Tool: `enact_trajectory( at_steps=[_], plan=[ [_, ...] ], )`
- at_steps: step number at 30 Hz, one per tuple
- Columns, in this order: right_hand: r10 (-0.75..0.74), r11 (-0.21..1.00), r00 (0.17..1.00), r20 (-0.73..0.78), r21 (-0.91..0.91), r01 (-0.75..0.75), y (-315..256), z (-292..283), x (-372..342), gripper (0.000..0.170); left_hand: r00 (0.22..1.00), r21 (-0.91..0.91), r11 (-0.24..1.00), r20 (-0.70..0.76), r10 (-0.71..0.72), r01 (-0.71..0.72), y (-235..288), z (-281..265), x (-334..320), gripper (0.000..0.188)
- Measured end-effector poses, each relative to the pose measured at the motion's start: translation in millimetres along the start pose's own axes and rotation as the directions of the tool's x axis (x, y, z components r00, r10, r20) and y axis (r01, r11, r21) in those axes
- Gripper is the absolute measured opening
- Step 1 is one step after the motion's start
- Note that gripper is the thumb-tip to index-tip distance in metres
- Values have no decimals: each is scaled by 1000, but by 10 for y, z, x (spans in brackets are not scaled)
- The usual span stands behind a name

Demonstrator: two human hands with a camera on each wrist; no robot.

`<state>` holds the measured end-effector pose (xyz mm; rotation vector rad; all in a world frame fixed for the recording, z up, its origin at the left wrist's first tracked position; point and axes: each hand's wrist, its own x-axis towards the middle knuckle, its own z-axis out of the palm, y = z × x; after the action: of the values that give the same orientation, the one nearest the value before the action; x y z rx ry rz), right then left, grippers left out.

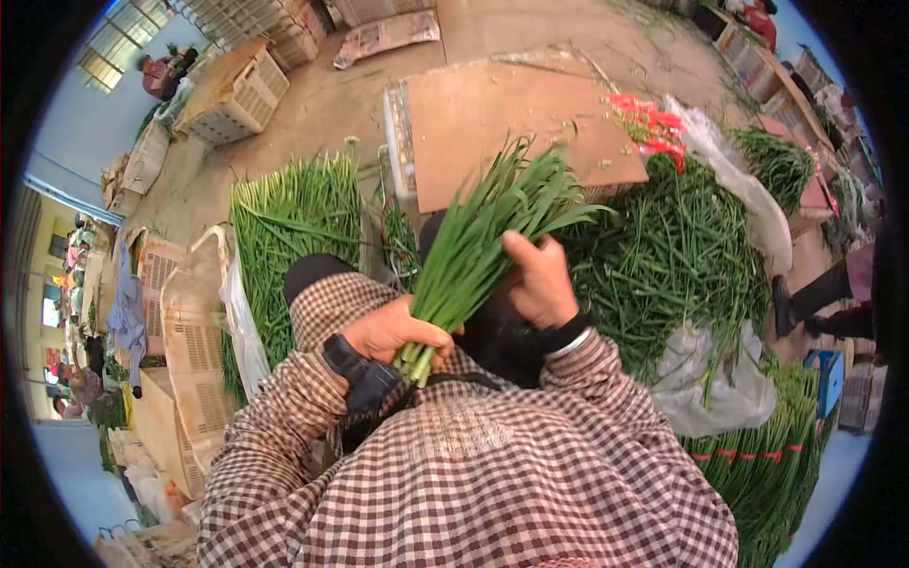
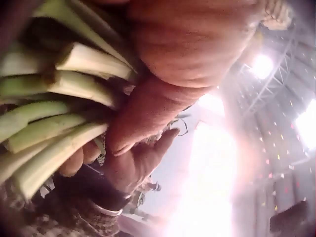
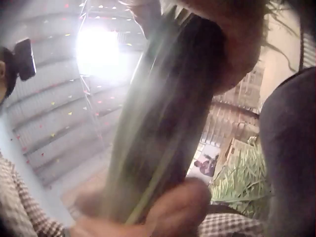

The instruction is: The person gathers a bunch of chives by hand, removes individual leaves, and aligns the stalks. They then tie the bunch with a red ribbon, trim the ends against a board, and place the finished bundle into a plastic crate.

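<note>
A bundle of long green stalks (image 1: 464, 270) slants across the lap in the head view, leaves up and pale cut ends down. The left hand (image 1: 398, 329) grips it near the cut ends, its thumb across the front; those pale ends (image 2: 81, 86) are large in the left wrist view. Higher up, on the bundle's right side, is the right hand (image 1: 544, 279), its thumb by the leaves and its fingers partly hidden. In the right wrist view the right hand (image 3: 237, 44) lies round the blurred stalks (image 3: 158, 113), with the left hand (image 3: 143, 212) holding them below.
A brown board (image 1: 521, 123) on a crate stands in front, with red strips (image 1: 653, 128) at its right. Green stalks are heaped at the left (image 1: 298, 208) and right (image 1: 677, 265). Crates (image 1: 194, 350) stand at the left; a plastic sheet (image 1: 720, 393) lies at the right.
</note>
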<state>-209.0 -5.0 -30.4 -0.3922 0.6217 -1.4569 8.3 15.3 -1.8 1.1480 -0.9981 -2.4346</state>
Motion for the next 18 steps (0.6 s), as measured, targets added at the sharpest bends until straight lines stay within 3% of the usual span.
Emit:
enact_trajectory(
  at_steps=[2,4,7,10,12,13,14,16,18],
  plan=[
    [80,987,993,-84,-136,-91,-45,-334,16,28,998,-124,990,-4,-69,68,-114,-174,-83,32],
    [194,922,940,-282,-274,-272,-68,-662,10,23,991,-223,968,-50,-126,112,-353,-399,-58,32],
    [77,970,939,-337,-194,-149,-173,-1264,-37,22,988,-312,939,4,-154,147,-485,-515,-70,34],
    [-36,939,891,-452,-320,-124,-484,-1494,-114,43,982,-330,931,-53,-183,156,-507,-522,-89,35],
    [-213,721,850,-481,-664,-195,-645,-1777,-79,49,985,-338,930,-40,-168,144,-502,-517,-82,37],
    [-348,638,830,-436,-758,-131,-703,-1931,-66,55,985,-345,927,-36,-167,145,-504,-527,-66,37],
    [-407,513,822,-399,-844,-156,-834,-1803,-88,49,985,-354,924,-33,-167,145,-514,-536,-53,37],
    [-609,45,793,-18,-999,12,-962,-1876,-39,41,982,-364,918,-37,-183,157,-534,-557,-51,39],
    [-563,248,826,-18,-957,148,-1079,-1509,-24,34,979,-357,919,-46,-198,168,-522,-540,-55,40]
  ],
)
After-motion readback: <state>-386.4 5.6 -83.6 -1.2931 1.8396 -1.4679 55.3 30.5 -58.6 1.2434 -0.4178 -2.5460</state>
